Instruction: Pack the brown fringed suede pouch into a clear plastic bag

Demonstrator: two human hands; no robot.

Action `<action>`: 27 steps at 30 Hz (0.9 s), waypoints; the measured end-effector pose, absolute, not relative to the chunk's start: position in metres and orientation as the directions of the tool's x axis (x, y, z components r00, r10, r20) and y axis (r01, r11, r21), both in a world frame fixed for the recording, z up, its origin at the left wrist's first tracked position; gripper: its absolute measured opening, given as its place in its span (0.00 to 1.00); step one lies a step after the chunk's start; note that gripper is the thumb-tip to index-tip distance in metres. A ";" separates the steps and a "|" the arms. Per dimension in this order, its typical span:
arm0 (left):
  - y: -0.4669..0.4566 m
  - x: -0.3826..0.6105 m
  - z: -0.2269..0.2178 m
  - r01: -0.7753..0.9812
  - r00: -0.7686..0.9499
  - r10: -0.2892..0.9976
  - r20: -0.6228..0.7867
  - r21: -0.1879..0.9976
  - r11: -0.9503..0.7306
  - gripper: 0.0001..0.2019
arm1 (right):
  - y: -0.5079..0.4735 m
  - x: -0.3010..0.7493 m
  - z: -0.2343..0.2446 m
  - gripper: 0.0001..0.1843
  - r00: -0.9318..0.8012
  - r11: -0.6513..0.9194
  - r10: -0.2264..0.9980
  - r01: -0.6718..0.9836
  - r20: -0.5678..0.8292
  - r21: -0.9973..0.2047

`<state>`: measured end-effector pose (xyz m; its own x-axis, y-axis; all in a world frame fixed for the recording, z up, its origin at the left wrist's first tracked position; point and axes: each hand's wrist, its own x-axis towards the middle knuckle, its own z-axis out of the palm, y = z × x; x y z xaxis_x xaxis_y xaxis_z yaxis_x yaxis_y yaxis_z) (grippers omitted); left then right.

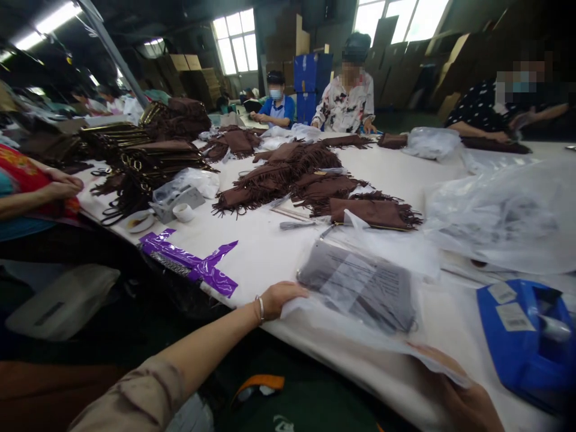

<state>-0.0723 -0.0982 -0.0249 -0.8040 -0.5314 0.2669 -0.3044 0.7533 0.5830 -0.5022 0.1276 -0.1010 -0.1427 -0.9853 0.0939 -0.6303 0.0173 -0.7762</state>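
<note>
My left hand [281, 298] rests on the near edge of the white table [270, 252] and grips the left end of a clear plastic bag [360, 294] that holds a dark grey item. My right hand [463, 393] holds the bag's right end from underneath at the table edge; its fingers are partly hidden by the plastic. The bag lies flat between both hands.
Brown fringed pieces [297, 177] are piled mid-table, with scissors [297, 225] beside them. Purple tape strips [189, 258] hang at the left edge. A blue tape dispenser [526, 336] sits right, loose plastic bags [499, 216] behind it. Other people sit around the table.
</note>
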 end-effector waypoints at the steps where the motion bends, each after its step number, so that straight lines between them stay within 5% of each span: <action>1: -0.094 -0.076 -0.030 -0.374 -0.726 -0.628 0.280 0.606 0.702 0.13 | 0.131 -0.497 -0.102 0.21 -0.182 0.030 -0.976 -0.654 0.119 -0.756; 6: -0.065 -0.081 -0.037 -0.630 -0.377 -0.893 0.244 0.639 0.441 0.15 | 0.132 -0.451 -0.088 0.35 -0.409 0.259 -0.885 -0.830 0.224 -0.494; 11: -0.058 -0.082 -0.029 -0.872 -0.185 -0.979 0.082 0.445 0.202 0.17 | 0.113 -0.419 -0.062 0.30 -0.469 0.454 -0.881 -0.804 -0.061 -0.385; 17: -0.080 -0.070 -0.016 -0.904 -0.216 -0.976 0.042 0.370 0.216 0.14 | 0.111 -0.421 -0.064 0.28 -0.209 0.205 -0.977 -0.973 0.030 -0.106; 22: -0.082 -0.082 0.028 -0.783 -0.411 -0.846 0.339 0.344 0.518 0.10 | 0.117 -0.425 -0.077 0.27 -0.044 0.063 -0.988 -0.990 0.148 0.129; 24: -0.079 -0.105 0.044 -0.635 -0.561 -0.702 0.439 0.316 0.705 0.14 | 0.117 -0.425 -0.077 0.26 -0.076 0.086 -0.990 -0.993 0.122 0.081; 27: -0.080 -0.145 0.047 -0.460 -0.737 -0.567 0.368 0.342 0.819 0.19 | 0.114 -0.421 -0.071 0.26 -0.222 0.214 -0.974 -0.968 0.048 -0.127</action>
<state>-0.1447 -0.0802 0.0466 -0.7368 -0.5671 0.3681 -0.4598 0.8195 0.3422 -0.4215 0.1142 -0.0715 -0.2219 -0.9739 0.0479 -0.9684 0.2144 -0.1271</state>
